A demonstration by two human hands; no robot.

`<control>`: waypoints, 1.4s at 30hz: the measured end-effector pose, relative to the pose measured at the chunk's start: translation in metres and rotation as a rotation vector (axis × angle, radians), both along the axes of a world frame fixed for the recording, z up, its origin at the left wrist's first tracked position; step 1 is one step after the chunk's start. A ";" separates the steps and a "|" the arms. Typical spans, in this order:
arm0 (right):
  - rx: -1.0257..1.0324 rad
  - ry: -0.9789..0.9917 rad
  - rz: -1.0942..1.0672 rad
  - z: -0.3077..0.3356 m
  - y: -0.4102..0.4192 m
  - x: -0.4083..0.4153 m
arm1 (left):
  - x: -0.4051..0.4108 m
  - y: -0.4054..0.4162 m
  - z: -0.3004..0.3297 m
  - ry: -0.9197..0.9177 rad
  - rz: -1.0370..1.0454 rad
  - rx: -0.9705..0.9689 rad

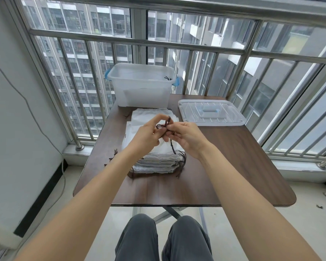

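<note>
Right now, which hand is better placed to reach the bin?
Probably left: the left hand sits straight before the bin; the right hand is offset toward the lid. Both pinch the cord.

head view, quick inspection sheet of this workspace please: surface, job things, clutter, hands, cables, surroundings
surface: dark wood table with rounded corners
job's things: dark cord held above the pouch stack; more cords stick out at the stack's sides
clutter: open clear bin at the far edge, its lid lying flat to the right
grippers: left hand and right hand both pinch the dark cord
cables: grey cable running down the left wall towards the floor
surroundings: steel railing before the window, tower blocks outside; small dark scrap on the floor at right
</note>
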State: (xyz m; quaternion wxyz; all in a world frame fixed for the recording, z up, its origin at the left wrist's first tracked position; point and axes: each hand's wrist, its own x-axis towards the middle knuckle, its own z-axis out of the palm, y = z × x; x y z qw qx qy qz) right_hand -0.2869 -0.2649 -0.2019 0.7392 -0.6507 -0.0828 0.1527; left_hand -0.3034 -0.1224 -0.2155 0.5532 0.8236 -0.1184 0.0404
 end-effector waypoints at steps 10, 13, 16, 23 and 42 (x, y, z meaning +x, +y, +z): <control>0.127 0.203 -0.194 -0.002 0.002 0.002 | -0.001 0.003 0.001 0.032 0.018 -0.024; 0.262 0.316 -0.216 -0.002 0.001 0.003 | -0.004 0.003 0.001 0.074 0.004 -0.112; 0.332 0.305 -0.166 -0.002 -0.002 0.002 | -0.003 0.006 0.000 0.073 0.060 -0.194; 0.029 -0.039 -0.028 -0.003 -0.003 0.005 | -0.002 0.001 -0.002 0.050 0.308 -0.393; -0.890 -1.166 -0.532 -0.016 0.019 0.001 | -0.003 0.000 0.009 -0.090 0.319 0.060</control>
